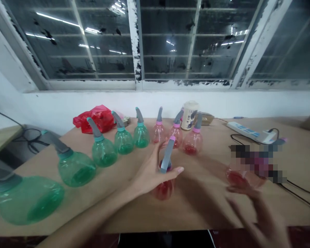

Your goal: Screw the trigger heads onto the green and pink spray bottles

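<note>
My left hand [147, 172] is around the neck of a pink-collared spray bottle [165, 191] holding red liquid. Its thumb stretches across the front and its fingers reach behind the grey trigger head, apart from the thumb; whether they press on the bottle I cannot tell. My right hand [263, 210], smeared by motion, has thumb and forefinger apart. Its forefinger overlaps the lower edge of another pink spray bottle [236, 177], partly covered by a pixelated patch. Behind stand three more pink bottles, one of them the right-hand bottle [192, 143].
Several green spray bottles [77, 170] run in a slanting row on the left of the table [113, 206]. A red plastic bag [95, 119], a white printed canister [189, 117] and a power strip [250, 132] lie towards the wall. Black cables [297, 198] cross the right side.
</note>
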Demonstrator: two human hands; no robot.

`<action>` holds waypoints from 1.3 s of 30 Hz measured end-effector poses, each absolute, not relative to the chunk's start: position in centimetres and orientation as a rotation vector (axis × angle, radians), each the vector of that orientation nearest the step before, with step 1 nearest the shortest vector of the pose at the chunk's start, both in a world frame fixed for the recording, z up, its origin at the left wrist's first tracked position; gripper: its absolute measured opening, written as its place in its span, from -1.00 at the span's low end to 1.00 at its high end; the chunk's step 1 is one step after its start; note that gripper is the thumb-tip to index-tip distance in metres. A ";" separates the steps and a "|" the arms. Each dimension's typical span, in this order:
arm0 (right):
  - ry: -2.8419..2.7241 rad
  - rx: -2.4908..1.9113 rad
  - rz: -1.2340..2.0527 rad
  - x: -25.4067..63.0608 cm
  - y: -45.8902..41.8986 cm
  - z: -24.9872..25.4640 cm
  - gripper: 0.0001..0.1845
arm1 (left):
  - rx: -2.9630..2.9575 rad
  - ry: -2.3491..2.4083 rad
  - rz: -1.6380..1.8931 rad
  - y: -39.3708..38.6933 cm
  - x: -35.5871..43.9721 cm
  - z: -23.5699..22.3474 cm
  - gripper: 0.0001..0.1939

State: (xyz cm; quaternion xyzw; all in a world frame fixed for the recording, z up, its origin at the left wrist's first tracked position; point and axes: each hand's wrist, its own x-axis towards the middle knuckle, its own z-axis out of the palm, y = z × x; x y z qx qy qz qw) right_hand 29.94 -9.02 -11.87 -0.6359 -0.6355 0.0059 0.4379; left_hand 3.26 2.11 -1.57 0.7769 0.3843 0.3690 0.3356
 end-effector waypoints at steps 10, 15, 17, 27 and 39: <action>-1.977 -1.291 0.388 22.4 2.9 -9.0 -0.93 | 2.040 0.931 1.130 3.1 4.6 -2.2 -0.74; -2.049 -1.206 0.466 20.8 5.0 -9.8 -0.92 | 2.115 0.919 1.144 3.9 4.8 -2.3 -0.80; -2.045 -1.178 0.485 20.7 5.5 -10.3 -0.90 | 2.135 0.857 1.100 4.3 4.9 -2.3 -0.73; -1.885 -1.163 0.505 21.4 6.3 -10.7 -0.91 | 2.154 0.936 1.119 5.6 6.0 -1.6 -0.85; -1.783 -1.182 0.586 22.3 6.4 -10.7 -0.92 | 2.236 0.882 1.063 6.4 6.0 -1.6 -0.90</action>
